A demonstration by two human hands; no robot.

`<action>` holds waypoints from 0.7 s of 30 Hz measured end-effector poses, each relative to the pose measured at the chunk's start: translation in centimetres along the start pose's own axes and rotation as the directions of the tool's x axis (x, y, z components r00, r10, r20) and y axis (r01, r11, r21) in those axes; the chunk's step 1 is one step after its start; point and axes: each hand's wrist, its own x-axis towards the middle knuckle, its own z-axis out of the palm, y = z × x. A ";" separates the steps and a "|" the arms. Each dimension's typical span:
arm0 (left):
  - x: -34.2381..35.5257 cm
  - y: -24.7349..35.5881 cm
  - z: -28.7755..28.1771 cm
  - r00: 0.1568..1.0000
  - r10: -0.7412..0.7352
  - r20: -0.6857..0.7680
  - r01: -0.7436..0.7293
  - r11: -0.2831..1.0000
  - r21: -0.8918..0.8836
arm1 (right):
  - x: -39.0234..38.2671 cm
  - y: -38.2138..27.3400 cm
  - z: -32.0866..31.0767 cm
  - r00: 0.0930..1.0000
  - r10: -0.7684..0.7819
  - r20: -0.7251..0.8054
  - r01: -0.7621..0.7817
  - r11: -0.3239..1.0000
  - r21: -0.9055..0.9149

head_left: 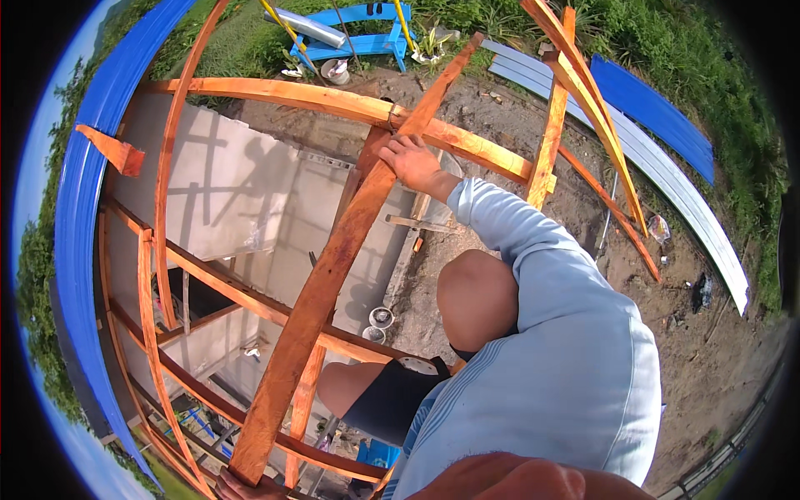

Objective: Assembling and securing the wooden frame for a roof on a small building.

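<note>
A long reddish-brown wooden plank (327,262) lies slantwise over the roof frame, from the lower left up to the far middle. My right hand (410,162), in a light blue sleeve, grips its far part close to a crossing beam (292,94). At the plank's near end my left hand (248,487) is closed around the wood, partly cut off by the lower picture edge. Beneath the plank runs another frame beam (225,283). My bent knees show between the beams, one leg resting near the beam's end.
Blue roofing sheet (87,192) curves along the left side. Far below are grey walls (229,179), bare soil and white buckets (381,317). A blue bench (362,42) stands at the back. Loose blue and white metal sheets (658,150) lie at the right by grass.
</note>
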 end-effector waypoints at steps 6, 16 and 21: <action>2.1 4.9 -0.1 0.751 -0.395 0.529 0.478 0.878 -0.022 | -0.3 -5.5 -1.3 0.966 -0.224 -0.127 0.245 0.950 0.191; 1.7 3.0 3.7 0.668 0.042 0.743 0.227 0.939 -0.257 | -3.1 -2.8 1.3 0.971 -0.228 -0.071 0.237 0.960 0.150; 5.3 6.3 3.7 0.724 0.214 0.656 0.210 0.837 -0.505 | -4.4 -6.1 -2.3 0.966 -0.251 -0.060 0.257 0.921 0.294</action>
